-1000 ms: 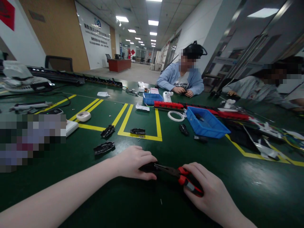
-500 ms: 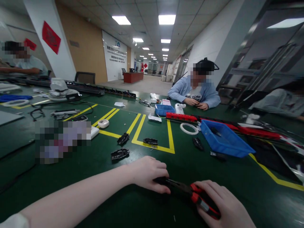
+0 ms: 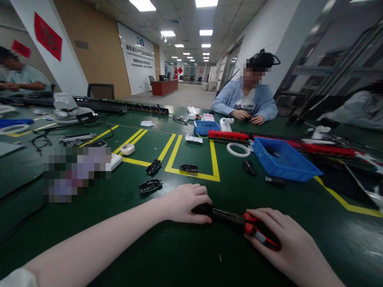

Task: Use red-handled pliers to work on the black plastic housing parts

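- The view swings left: a seated person (image 3: 18,77) at the far left comes into sight.
- Both hands and the pliers (image 3: 239,223) sit slightly farther right in view.

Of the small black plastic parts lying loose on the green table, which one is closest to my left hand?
The flat black plastic part just outside the yellow-taped square, nearest the left hand.

A single view comes from the head of the person seated at the green desk (image 3: 119,247), looking forward and slightly down across it. Nearest the lens, at the bottom edge, lie the person's own forearms, the left hand (image 3: 187,203) and the right hand (image 3: 287,243). Beyond them the desk runs away to a blue bin (image 3: 284,161) and a co-worker in a blue jacket (image 3: 245,104) seated opposite, with a long hall behind.
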`<action>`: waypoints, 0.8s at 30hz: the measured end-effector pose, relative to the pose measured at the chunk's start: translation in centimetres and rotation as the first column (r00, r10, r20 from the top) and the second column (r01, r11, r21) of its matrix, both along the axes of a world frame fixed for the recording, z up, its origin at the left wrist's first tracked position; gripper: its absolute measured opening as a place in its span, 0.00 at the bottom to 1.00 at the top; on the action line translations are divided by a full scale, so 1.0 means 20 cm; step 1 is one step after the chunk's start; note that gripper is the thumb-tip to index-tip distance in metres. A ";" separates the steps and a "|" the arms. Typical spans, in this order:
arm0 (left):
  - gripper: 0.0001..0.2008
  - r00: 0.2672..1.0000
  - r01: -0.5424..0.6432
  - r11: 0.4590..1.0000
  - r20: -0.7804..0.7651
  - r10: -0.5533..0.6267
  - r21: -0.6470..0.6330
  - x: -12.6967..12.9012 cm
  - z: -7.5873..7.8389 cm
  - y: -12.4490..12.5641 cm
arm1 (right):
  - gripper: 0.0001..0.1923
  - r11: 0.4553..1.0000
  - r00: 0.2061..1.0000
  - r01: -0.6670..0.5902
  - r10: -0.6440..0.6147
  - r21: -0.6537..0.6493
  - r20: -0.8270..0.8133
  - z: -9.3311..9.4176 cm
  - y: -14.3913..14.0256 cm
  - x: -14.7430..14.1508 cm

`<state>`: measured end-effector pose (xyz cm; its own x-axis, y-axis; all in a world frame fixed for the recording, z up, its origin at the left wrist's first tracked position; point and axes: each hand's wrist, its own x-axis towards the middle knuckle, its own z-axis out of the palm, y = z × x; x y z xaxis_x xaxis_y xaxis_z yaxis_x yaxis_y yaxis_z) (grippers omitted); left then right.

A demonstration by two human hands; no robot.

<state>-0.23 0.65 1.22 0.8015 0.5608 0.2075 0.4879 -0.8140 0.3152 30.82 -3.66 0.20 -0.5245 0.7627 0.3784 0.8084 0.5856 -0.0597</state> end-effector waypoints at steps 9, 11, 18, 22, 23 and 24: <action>0.17 0.999 -0.015 0.998 -0.048 0.019 0.068 0.01 -0.01 -0.02 | 0.24 0.997 0.997 0.073 -0.073 -0.025 0.002 0.02 -0.03 -0.02; 0.17 0.997 -0.020 0.996 -0.071 0.025 0.082 0.01 0.00 -0.03 | 0.24 0.993 0.994 0.112 -0.113 -0.043 -0.002 0.02 -0.03 -0.01; 0.23 0.993 -0.094 0.994 -0.060 0.097 0.056 0.00 0.02 -0.03 | 0.26 0.969 0.977 0.209 -0.212 -0.130 -0.007 0.03 0.00 0.00; 0.33 0.989 -0.126 0.974 -0.054 0.138 0.188 -0.03 0.10 -0.14 | 0.28 0.972 0.969 0.235 -0.235 0.013 0.073 0.07 -0.15 0.01; 0.30 0.992 -0.096 0.971 -0.063 0.112 0.217 -0.05 0.12 -0.19 | 0.30 0.978 0.974 0.205 -0.207 0.034 0.087 0.06 -0.22 0.03; 0.26 0.994 -0.061 0.971 -0.079 0.081 0.231 -0.07 0.13 -0.25 | 0.30 0.982 0.978 0.187 -0.187 0.008 0.087 0.05 -0.31 0.05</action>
